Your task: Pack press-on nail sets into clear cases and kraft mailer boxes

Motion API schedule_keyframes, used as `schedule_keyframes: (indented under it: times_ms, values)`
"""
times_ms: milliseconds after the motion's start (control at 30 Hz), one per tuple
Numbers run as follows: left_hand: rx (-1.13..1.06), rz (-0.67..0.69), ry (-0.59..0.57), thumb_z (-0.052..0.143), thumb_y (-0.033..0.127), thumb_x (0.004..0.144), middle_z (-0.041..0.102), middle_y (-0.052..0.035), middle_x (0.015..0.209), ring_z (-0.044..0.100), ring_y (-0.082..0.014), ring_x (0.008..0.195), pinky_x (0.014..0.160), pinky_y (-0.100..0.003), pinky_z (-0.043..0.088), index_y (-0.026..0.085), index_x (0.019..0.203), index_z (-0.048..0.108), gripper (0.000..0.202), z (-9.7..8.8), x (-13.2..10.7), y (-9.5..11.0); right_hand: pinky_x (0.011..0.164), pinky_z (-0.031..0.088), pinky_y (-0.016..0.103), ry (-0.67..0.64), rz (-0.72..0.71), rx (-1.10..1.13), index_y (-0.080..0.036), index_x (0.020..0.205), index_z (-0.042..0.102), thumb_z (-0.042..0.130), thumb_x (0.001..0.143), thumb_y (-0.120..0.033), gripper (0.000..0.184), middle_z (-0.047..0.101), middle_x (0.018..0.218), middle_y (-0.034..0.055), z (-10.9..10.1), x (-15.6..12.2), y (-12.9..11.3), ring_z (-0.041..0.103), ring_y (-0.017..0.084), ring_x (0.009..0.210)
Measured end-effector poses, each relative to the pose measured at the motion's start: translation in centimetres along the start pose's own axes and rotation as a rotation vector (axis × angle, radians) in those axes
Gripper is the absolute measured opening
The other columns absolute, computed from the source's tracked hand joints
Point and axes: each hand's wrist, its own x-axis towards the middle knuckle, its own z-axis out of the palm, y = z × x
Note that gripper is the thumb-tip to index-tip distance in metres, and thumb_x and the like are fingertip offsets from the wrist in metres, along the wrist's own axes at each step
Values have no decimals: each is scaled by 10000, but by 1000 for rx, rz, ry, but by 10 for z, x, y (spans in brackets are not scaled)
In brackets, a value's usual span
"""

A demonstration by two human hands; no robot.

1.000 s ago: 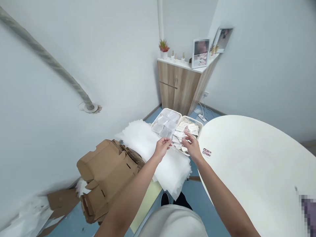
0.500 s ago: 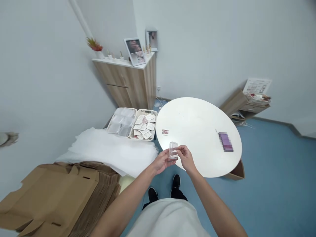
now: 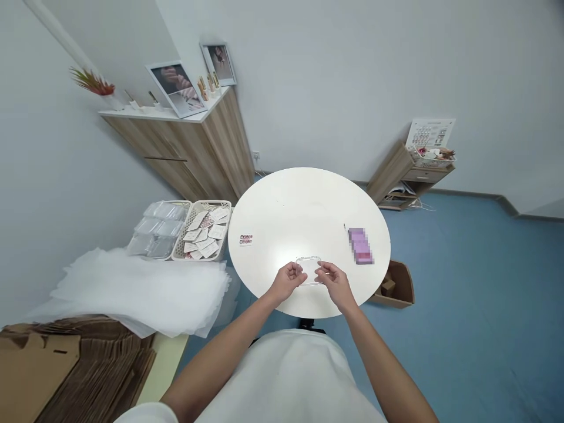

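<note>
Both hands are on it: left hand (image 3: 288, 279) and right hand (image 3: 333, 281) each pinch an end of the small clear plastic case (image 3: 309, 269), every grip closed on it by the fingertips. The case sits low over the near edge of the round white surface (image 3: 308, 200); whether it touches, I can't tell. So it's at the surface but not yet released. The two white plastic baskets (image 3: 225, 204) off to the left are full of packets. The stack of white foam sheets (image 3: 132, 288) and flat brown cardboard boxes (image 3: 66, 376) look untouched.

White walls (image 3: 352, 70), blue floor (image 3: 476, 305)
</note>
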Motion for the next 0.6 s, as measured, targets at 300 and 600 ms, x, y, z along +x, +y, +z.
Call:
schedule_keyframes:
  times_ms: [300,600]
  values:
    - [253,141,-7,775,244,482,529,-26,944,504,-88,667,748,-299,404,302,1307,247,982,23,14,15,684,461,342,-48,88,127,-229,1009,473,627,631,-433,457,593,737,-3,-37,20,-4,594,143,616]
    - [333,162,-32,706,281,594,537,-43,883,522,-90,640,684,-274,434,253,1270,310,784,9,26,17,650,460,413,-119,-368,-419,-333,952,536,512,677,-533,341,588,857,65,-31,-11,-41,546,259,868]
